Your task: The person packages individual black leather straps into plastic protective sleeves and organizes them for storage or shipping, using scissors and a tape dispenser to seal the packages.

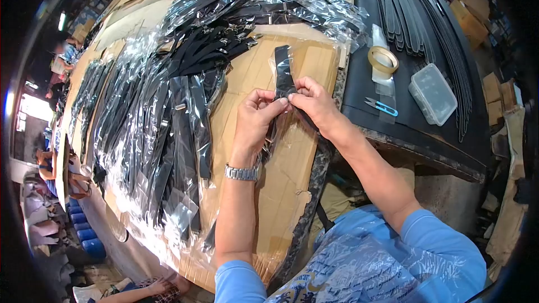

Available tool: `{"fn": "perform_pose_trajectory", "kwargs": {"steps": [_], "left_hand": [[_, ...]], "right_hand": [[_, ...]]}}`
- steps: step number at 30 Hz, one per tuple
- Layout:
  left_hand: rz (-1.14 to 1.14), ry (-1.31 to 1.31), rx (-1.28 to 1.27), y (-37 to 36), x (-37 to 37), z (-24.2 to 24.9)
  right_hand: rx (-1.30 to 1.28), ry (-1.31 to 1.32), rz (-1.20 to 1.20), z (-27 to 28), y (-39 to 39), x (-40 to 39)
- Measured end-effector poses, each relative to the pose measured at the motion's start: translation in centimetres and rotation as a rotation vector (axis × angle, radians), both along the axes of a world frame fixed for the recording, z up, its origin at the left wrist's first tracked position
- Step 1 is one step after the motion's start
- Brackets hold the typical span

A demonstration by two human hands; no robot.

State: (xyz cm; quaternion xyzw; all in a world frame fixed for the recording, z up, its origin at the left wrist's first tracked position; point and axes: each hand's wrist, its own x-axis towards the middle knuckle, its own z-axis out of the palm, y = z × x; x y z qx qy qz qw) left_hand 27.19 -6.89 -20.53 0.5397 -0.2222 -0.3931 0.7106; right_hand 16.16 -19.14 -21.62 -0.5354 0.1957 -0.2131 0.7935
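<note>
A black belt point(283, 68) with clear plastic film around it is pinched between my two hands over the cardboard point(292, 151). My left hand point(258, 113), with a metal watch on the wrist, grips it from the left by thumb and fingers. Opposite it, my right hand point(314, 102) has thumb and fingertips closed on the same belt. One stretch of the belt points away from me; more of it hangs below my fingers, partly hidden. Left of my hands lie many black belts in clear sleeves point(163, 129), with unwrapped black belts point(210, 50) on top.
Another heap of wrapped belts point(269, 0) lies at the back. On the dark table at right are a tape roll point(371, 66), blue thread snips point(382, 107), a clear plastic box point(432, 95) and long black straps point(396, 11). Other people sit at the far left.
</note>
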Motion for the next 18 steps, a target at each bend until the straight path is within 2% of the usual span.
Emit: {"fn": "perform_pose_trajectory", "kwargs": {"steps": [6,12,15,18], "left_hand": [[0.02,-0.068,0.002,-0.1,-0.8,0.9],[0.048,0.0,0.013,0.0,-0.6,0.6],[0.058,0.007,0.033,-0.1,-0.7,0.6],[0.047,-0.008,0.048,0.0,-0.5,0.4]], "right_hand": [[-0.044,0.026,-0.031,-0.4,-0.3,0.1],[0.036,0.058,0.076,0.5,-0.9,-0.8],[0.093,-0.051,0.037,1.1,-0.9,-0.7],[0.038,-0.067,0.051,1.0,-1.3,0.0]]}}
